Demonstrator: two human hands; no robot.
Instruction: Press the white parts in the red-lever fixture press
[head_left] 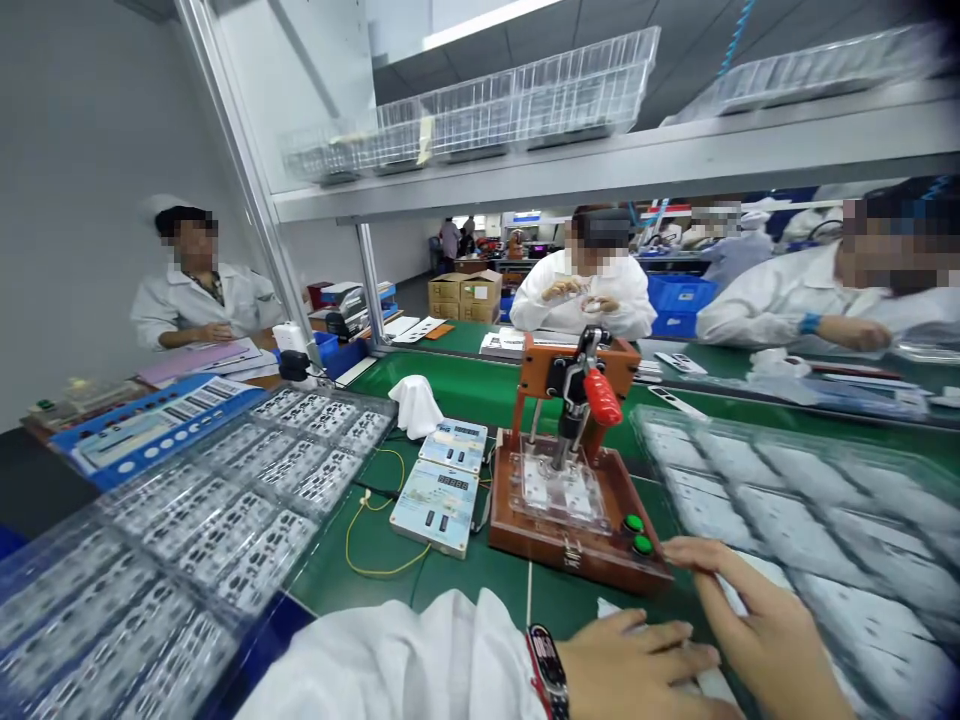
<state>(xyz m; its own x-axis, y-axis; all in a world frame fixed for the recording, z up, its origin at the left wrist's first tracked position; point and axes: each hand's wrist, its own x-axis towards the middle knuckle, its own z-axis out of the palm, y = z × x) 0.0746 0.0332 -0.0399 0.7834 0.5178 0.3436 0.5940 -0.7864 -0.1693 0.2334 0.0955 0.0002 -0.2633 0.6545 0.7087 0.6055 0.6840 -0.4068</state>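
My left hand [637, 670], with a wristband at its wrist, reaches across to the lower right. Its fingers are stretched out over a flat white piece [716, 685], which they partly cover. My right hand [765, 620] is just beside it, fingers apart, the index fingertip close to the front right corner of a wooden test fixture [540, 545]. Whether that fingertip touches the corner I cannot tell. The fixture carries a toggle clamp with a red handle [602, 397], a clear plate [562, 490] under it and two green buttons [642, 544].
Left of the fixture lie two meter boxes [435, 505] with a yellow wire [349, 545] and a white cloth [416, 405]. Clear trays of parts stand at left [247, 500] and right [810, 530]. A shelf [525, 180] spans overhead. Several co-workers sit beyond.
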